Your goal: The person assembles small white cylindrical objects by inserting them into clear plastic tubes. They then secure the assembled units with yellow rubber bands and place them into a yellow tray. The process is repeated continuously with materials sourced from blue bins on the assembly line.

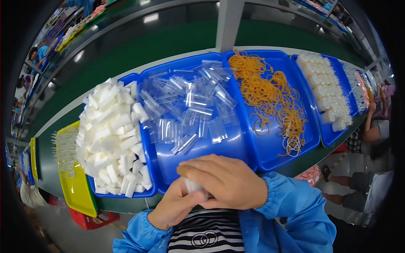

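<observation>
Close to my body, my left hand [179,204] is closed round a small whitish piece [195,188], with its thumb lying along it. From above, my right hand [230,181] curls over the same piece, and its fingers hide most of it. A tan covering shows on a fingertip of the right hand. Just beyond my hands is a blue tray [179,158] with many clear plastic sleeves [190,99]. On the left, white foam blocks [112,130] are heaped high in another blue tray.
Orange rubber bands [265,86] lie in a blue tray to the right. Past them, bundled whitish pieces [322,90] fill another tray. A yellow tray [78,196] at far left holds clear small parts. A green conveyor [177,40] runs behind; other people sit at right.
</observation>
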